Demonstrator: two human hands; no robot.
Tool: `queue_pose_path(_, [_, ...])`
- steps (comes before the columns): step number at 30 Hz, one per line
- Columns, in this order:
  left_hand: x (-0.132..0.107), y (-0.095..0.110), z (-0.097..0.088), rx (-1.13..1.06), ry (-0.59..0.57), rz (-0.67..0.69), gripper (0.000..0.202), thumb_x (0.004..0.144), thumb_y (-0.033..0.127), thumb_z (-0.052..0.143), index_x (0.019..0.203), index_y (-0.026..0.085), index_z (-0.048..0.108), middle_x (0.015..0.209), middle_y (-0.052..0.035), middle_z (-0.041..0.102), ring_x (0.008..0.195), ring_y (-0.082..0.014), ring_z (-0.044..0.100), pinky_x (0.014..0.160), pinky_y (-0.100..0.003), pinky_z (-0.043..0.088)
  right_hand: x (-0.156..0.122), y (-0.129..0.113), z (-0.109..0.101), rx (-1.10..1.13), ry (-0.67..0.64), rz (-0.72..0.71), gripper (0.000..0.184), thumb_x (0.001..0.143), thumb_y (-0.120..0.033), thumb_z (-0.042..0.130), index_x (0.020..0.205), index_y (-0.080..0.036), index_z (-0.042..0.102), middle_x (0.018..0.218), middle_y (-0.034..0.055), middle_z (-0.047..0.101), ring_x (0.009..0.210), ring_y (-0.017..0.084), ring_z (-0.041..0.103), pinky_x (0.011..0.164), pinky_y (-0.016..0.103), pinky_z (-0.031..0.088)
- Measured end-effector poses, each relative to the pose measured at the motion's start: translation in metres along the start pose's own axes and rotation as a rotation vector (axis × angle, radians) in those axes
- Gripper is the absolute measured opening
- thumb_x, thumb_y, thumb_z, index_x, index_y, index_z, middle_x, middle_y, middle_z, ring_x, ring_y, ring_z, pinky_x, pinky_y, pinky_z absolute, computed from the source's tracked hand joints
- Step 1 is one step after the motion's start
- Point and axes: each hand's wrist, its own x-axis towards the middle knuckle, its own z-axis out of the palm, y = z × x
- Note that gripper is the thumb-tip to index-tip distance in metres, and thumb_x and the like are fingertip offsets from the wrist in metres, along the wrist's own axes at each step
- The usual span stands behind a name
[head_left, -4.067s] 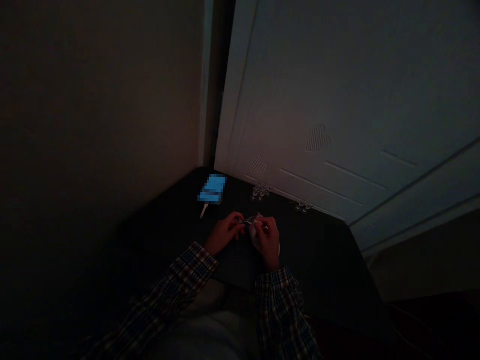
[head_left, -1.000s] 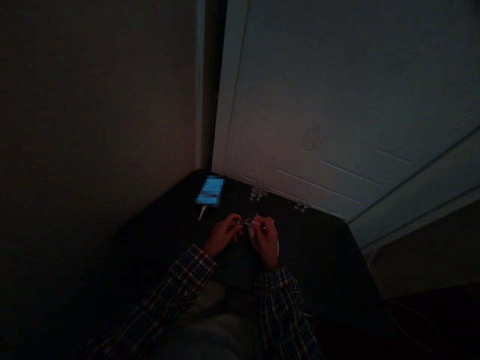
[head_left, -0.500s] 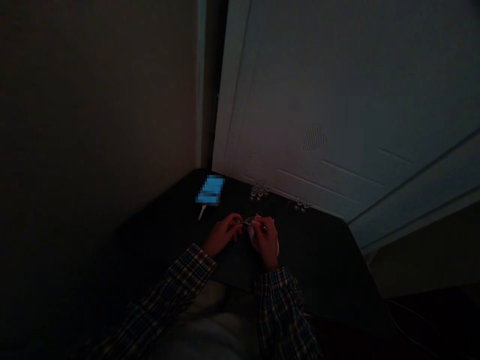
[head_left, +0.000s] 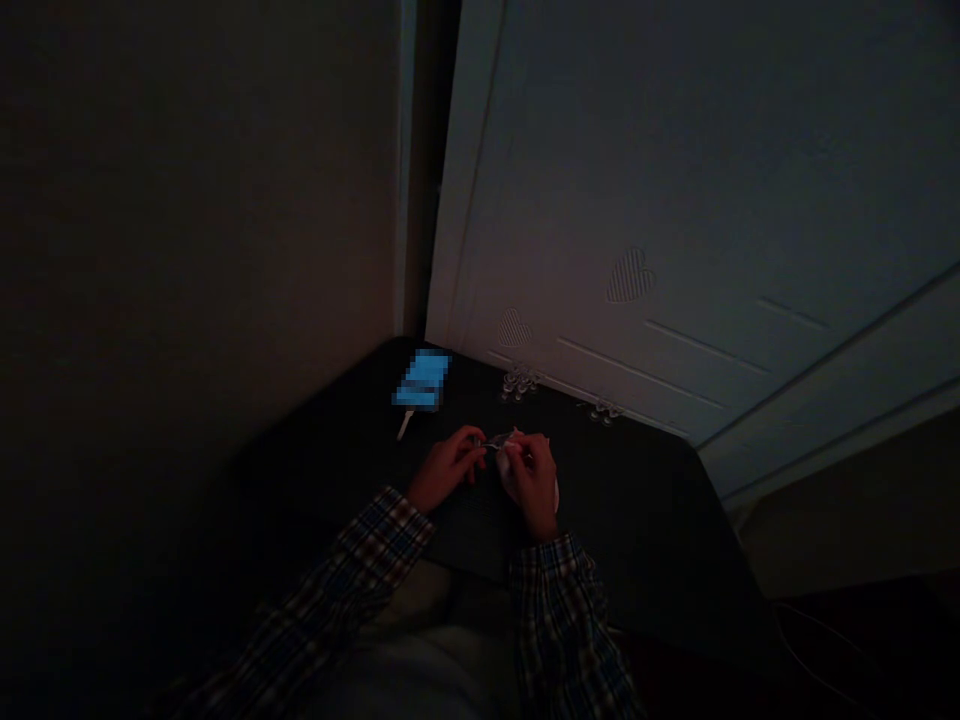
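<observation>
Over the dark tabletop, a small thin shiny piece (head_left: 495,441) stretches between my two hands; the dim light hides what kind of thing it is. My left hand (head_left: 451,465) pinches its left end with thumb and fingertips. At its other end, the fingers of my right hand (head_left: 532,470) are closed on it. Beneath and beside the right hand lies a pale pinkish thing (head_left: 556,495), mostly covered by that hand, so its shape is hard to make out.
A lit blue screen (head_left: 422,378), blurred into blocks, lies at the back left with a white cable end (head_left: 405,424) below it. Several small loop-shaped pieces (head_left: 519,383) sit by the white panel (head_left: 675,180), with a smaller cluster (head_left: 604,411) further right. The dark table (head_left: 637,520) has angled corners.
The left fingertips have closed in slightly on the shiny piece. My right hand has barely moved, and the view has shifted a little.
</observation>
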Motion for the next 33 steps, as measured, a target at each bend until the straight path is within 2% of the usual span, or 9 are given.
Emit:
queue_pose_path(6, [0.001,-0.002,0.000,-0.011,-0.008,0.018,0.030,0.084,0.040,0.044,0.105,0.019,0.049,0.070,0.0005,0.062,0.049,-0.0100,0.055,0.044,-0.019,0.038,0.001,-0.001,0.000,-0.022,0.011,-0.003,0.011,0.085,-0.027,0.049,0.085,-0.020,0.058,0.086,0.0026,0.057,0.082,0.015,0.053,0.075,0.026,0.041])
queue_pose_path(10, [0.001,-0.002,0.001,-0.013,-0.022,-0.003,0.031,0.085,0.042,0.041,0.103,0.018,0.050,0.061,0.0021,0.060,0.048,-0.0112,0.055,0.044,-0.019,0.037,0.001,-0.001,-0.001,-0.014,0.001,-0.008,0.013,0.086,-0.028,0.048,0.088,-0.020,0.058,0.088,0.0031,0.058,0.085,0.015,0.053,0.078,0.027,0.040])
queue_pose_path(17, [0.000,0.000,0.001,0.009,-0.015,-0.034,0.032,0.086,0.045,0.038,0.091,0.018,0.054,0.053,0.0035,0.057,0.046,-0.0112,0.054,0.045,-0.020,0.038,0.000,0.001,-0.001,-0.018,0.000,-0.005,0.011,0.087,-0.027,0.047,0.088,-0.022,0.057,0.088,0.0032,0.057,0.085,0.015,0.052,0.078,0.028,0.040])
queue_pose_path(22, [0.000,0.002,0.001,-0.013,0.003,-0.009,0.033,0.085,0.043,0.041,0.104,0.018,0.052,0.063,0.0011,0.061,0.049,-0.0113,0.055,0.044,-0.020,0.039,0.000,-0.005,-0.002,-0.042,0.001,-0.026,0.009,0.085,-0.024,0.049,0.078,-0.022,0.054,0.080,0.0006,0.055,0.079,0.014,0.050,0.074,0.026,0.039])
queue_pose_path(26, [-0.001,0.007,0.001,-0.033,0.030,0.009,0.044,0.080,0.039,0.050,0.119,0.021,0.041,0.076,-0.0004,0.064,0.051,-0.0108,0.056,0.047,-0.020,0.041,0.002,-0.006,-0.003,-0.072,0.036,-0.021,0.009,0.084,-0.023,0.048,0.077,-0.022,0.054,0.078,-0.0002,0.054,0.077,0.014,0.049,0.073,0.026,0.038])
queue_pose_path(31, [-0.001,0.010,0.000,-0.014,0.031,0.013,0.035,0.081,0.037,0.047,0.112,0.021,0.047,0.073,-0.0002,0.062,0.051,-0.0106,0.054,0.046,-0.020,0.040,0.002,-0.004,-0.003,-0.061,0.026,-0.013,0.009,0.084,-0.025,0.049,0.079,-0.021,0.055,0.081,0.0003,0.056,0.078,0.014,0.050,0.073,0.026,0.039])
queue_pose_path(33, [-0.001,0.011,-0.001,-0.025,0.067,0.026,0.035,0.082,0.036,0.046,0.114,0.021,0.047,0.076,-0.0008,0.061,0.053,-0.0106,0.054,0.046,-0.019,0.039,0.002,-0.005,-0.003,-0.050,0.010,-0.015,0.009,0.085,-0.026,0.049,0.081,-0.021,0.056,0.083,0.0007,0.056,0.080,0.014,0.051,0.074,0.026,0.039])
